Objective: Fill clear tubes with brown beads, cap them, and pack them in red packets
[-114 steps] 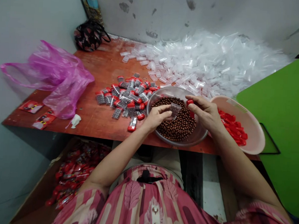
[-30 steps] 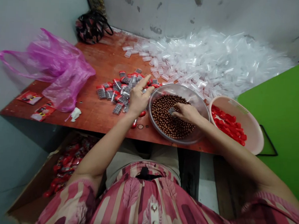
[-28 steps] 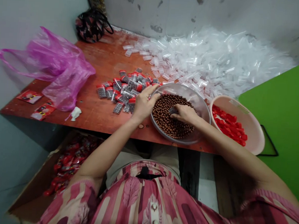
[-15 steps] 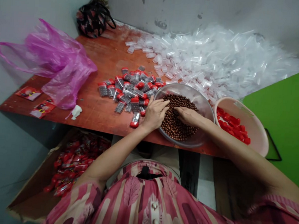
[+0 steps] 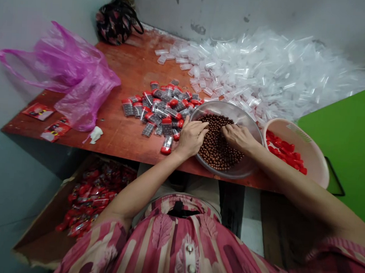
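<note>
Left hand (image 5: 192,138) is resting at the near rim of a clear plastic bowl (image 5: 233,174), fingers slightly apart, tips reaching the glossy brown beads (image 5: 218,148) heaped inside; right hand (image 5: 239,138) is dipping into those beads, fingers bunched together, can't tell if anything is pinched. A clear red-capped tube (image 5: 167,144) is lying just beside Left hand, at the front of a loose pile of bead-filled red-capped tubes (image 5: 159,111) on a red-painted wooden table (image 5: 134,68). A pink plastic basin (image 5: 314,159) holding red caps (image 5: 284,152) is sitting just right of the bowl.
</note>
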A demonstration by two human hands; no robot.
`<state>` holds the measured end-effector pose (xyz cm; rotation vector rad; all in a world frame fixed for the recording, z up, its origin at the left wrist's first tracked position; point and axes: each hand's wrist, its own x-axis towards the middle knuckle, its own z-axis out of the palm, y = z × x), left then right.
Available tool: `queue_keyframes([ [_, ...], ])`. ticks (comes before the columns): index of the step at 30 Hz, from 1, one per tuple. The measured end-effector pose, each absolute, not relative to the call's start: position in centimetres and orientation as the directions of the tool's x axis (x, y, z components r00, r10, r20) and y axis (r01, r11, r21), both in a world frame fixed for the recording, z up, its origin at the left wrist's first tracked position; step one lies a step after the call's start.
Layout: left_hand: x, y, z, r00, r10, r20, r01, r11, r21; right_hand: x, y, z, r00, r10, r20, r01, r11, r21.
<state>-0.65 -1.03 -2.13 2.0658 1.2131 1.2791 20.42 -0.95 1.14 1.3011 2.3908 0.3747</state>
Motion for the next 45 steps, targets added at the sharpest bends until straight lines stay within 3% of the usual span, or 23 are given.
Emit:
queue_keyframes([
  [3, -0.7, -1.1, -2.0, 0.189, 0.846, 0.498, 0.436, -0.526, 0.73, 19.4, -0.5, 0.5, -0.627, 0.732, -0.268, 0.662, 0.681, 0.312],
  [6, -0.7, -1.1, -2.0, 0.187, 0.853, 0.487, 0.432, -0.517, 0.739, 18.2, -0.3, -0.2, -0.656, 0.709, -0.26, 0.72, 0.69, 0.066],
  [9, -0.8, -1.1, -2.1, 0.194, 0.853, 0.484, 0.442, -0.516, 0.734, 18.3, -0.4, -0.4, -0.604, 0.782, -0.151, 0.78, 0.542, -0.312],
  [12, -0.9, -1.1, -2.1, 0.194, 0.85, 0.49, 0.484, -0.517, 0.706, 19.3, -0.9, 0.2, -0.481, 0.876, -0.044, 0.634, 0.313, -0.707],
  [14, -1.0, -1.3, -1.7, 0.21, 0.842, 0.497, 0.507, -0.529, 0.681, 19.8, -1.6, 0.9, -0.391, 0.919, -0.048, 0.457, 0.149, -0.877],
  [16, -0.8, -1.5, -0.8, 0.267, 0.826, 0.496, 0.47, -0.561, 0.681, 19.9, -2.4, 1.7, -0.334, 0.94, -0.071, 0.28, 0.027, -0.96],
  [19, -0.2, -1.9, 0.7, 0.385, 0.821, 0.421, 0.283, -0.539, 0.794, 19.6, -3.6, 2.6, -0.278, 0.959, -0.047, 0.103, -0.018, -0.995],
  [21, 0.4, -2.0, 1.4, 0.423, 0.839, 0.343, 0.153, -0.439, 0.885, 19.6, -4.1, 3.1, -0.257, 0.966, -0.003, 0.083, 0.019, -0.996],
  [26, 1.7, -1.6, 1.0, 0.433, 0.866, 0.248, 0.035, -0.291, 0.956, 21.2, -4.5, 3.7, -0.313, 0.943, 0.111, 0.3, 0.209, -0.931],
  [32, 2.2, -0.9, -0.1, 0.528, 0.833, 0.163, -0.162, -0.09, 0.983, 22.5, -5.0, 4.1, -0.414, 0.863, 0.289, 0.602, 0.498, -0.625],
  [37, 1.9, -1.0, 0.1, 0.543, 0.832, 0.113, -0.13, -0.05, 0.99, 21.9, -5.4, 4.2, -0.384, 0.866, 0.319, 0.631, 0.499, -0.594],
  [45, 1.7, -1.3, 0.5, 0.564, 0.819, 0.103, 0.073, -0.175, 0.982, 22.5, -5.2, 3.8, -0.434, 0.883, 0.177, 0.545, 0.415, -0.729],
])
